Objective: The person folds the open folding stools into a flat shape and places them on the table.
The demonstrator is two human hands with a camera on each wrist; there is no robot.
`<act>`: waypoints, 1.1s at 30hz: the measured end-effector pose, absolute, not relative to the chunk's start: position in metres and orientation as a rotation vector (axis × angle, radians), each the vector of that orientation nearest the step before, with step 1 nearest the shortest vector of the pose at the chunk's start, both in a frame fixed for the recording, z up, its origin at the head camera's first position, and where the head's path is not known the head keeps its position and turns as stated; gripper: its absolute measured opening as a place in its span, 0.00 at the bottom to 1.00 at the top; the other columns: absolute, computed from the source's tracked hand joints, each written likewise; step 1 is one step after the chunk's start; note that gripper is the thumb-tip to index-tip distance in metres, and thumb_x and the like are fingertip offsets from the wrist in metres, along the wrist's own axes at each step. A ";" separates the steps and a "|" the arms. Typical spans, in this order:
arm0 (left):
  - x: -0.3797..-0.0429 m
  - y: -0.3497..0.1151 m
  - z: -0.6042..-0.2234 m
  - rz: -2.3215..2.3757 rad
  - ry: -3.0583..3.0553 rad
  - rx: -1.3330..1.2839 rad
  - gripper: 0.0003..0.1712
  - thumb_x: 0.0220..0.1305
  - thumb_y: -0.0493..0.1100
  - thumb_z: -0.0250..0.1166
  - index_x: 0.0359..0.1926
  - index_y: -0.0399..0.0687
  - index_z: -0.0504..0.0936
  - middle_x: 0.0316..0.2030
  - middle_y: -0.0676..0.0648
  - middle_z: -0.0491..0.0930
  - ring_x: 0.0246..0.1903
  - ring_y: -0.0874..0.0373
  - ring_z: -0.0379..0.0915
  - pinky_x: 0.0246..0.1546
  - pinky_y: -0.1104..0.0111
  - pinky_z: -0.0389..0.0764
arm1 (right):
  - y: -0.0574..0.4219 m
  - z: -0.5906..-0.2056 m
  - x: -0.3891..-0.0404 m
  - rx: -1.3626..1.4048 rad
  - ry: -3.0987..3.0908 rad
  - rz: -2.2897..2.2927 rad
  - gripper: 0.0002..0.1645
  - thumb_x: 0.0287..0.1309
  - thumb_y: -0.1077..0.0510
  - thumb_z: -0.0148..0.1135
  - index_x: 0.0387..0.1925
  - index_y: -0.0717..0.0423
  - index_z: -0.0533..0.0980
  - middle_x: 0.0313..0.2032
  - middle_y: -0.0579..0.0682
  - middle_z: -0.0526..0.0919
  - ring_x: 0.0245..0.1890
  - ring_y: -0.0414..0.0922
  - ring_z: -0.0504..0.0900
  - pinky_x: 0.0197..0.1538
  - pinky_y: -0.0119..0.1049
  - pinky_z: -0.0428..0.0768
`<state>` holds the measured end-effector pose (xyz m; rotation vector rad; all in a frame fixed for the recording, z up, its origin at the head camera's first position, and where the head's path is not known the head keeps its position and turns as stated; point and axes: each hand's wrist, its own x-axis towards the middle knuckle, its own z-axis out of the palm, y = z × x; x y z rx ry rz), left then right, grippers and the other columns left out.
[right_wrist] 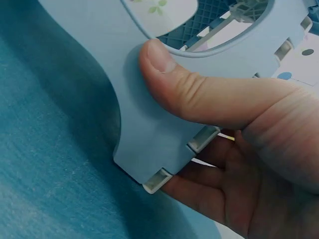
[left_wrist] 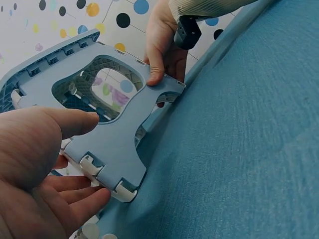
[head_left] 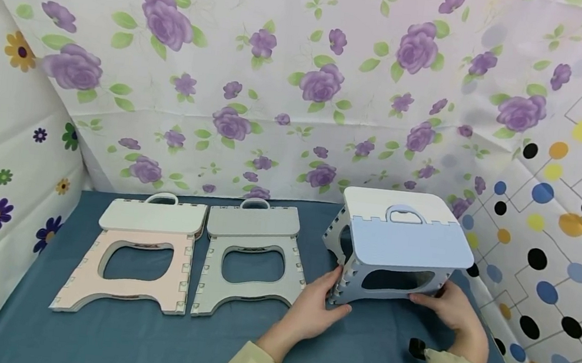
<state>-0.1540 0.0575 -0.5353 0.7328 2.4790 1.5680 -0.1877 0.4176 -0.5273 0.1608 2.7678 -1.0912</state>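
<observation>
A blue and white folding step stool [head_left: 412, 244] stands unfolded at the right of the cloth, its two-part top spread flat. My right hand [head_left: 455, 311] grips its front right leg; in the right wrist view the thumb [right_wrist: 162, 64] presses the blue panel [right_wrist: 149, 122] while the fingers curl behind the hinged edge. At the front left leg is my left hand [head_left: 309, 308]. Its fingers [left_wrist: 82, 196] extend along the hinged side and touch it, in the left wrist view. The left thumb stretches out in front of the panel, apparently off it.
Left of the blue stool, two folded stools lie flat: a pale green one [head_left: 255, 222] and a pink and white one [head_left: 151, 217]. A dark blue cloth [head_left: 146, 344] covers the table. Floral sheeting [head_left: 278, 97] hangs behind, and dotted sheeting [head_left: 567, 234] borders the right side.
</observation>
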 end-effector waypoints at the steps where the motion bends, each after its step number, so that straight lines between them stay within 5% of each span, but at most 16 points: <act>1: -0.154 0.058 -0.536 1.558 2.490 0.723 0.46 0.76 0.48 0.69 0.84 0.40 0.57 0.81 0.40 0.61 0.76 0.44 0.63 0.68 0.60 0.75 | 0.418 -0.528 -0.188 0.161 2.771 -1.097 0.60 0.60 0.36 0.79 0.74 0.73 0.63 0.66 0.75 0.73 0.60 0.67 0.76 0.61 0.65 0.75; 13: -0.155 0.065 -0.543 1.525 2.611 0.672 0.44 0.71 0.43 0.74 0.80 0.35 0.65 0.77 0.38 0.68 0.71 0.46 0.72 0.60 0.65 0.81 | 0.418 -0.533 -0.187 0.189 2.781 -1.167 0.52 0.58 0.40 0.82 0.68 0.70 0.70 0.60 0.71 0.79 0.57 0.64 0.78 0.58 0.62 0.76; 22: -0.156 0.074 -0.544 1.499 2.675 0.631 0.45 0.71 0.45 0.74 0.80 0.33 0.64 0.73 0.36 0.73 0.67 0.46 0.76 0.62 0.57 0.80 | 0.421 -0.537 -0.189 0.191 2.779 -1.180 0.50 0.58 0.41 0.82 0.69 0.68 0.71 0.60 0.69 0.80 0.56 0.62 0.79 0.58 0.61 0.77; 33: -0.157 0.086 -0.546 1.445 2.969 0.537 0.32 0.66 0.47 0.78 0.68 0.41 0.83 0.54 0.42 0.89 0.48 0.52 0.88 0.44 0.62 0.87 | 0.422 -0.538 -0.190 0.181 2.755 -1.208 0.49 0.59 0.40 0.82 0.69 0.66 0.71 0.60 0.67 0.80 0.55 0.60 0.78 0.57 0.58 0.77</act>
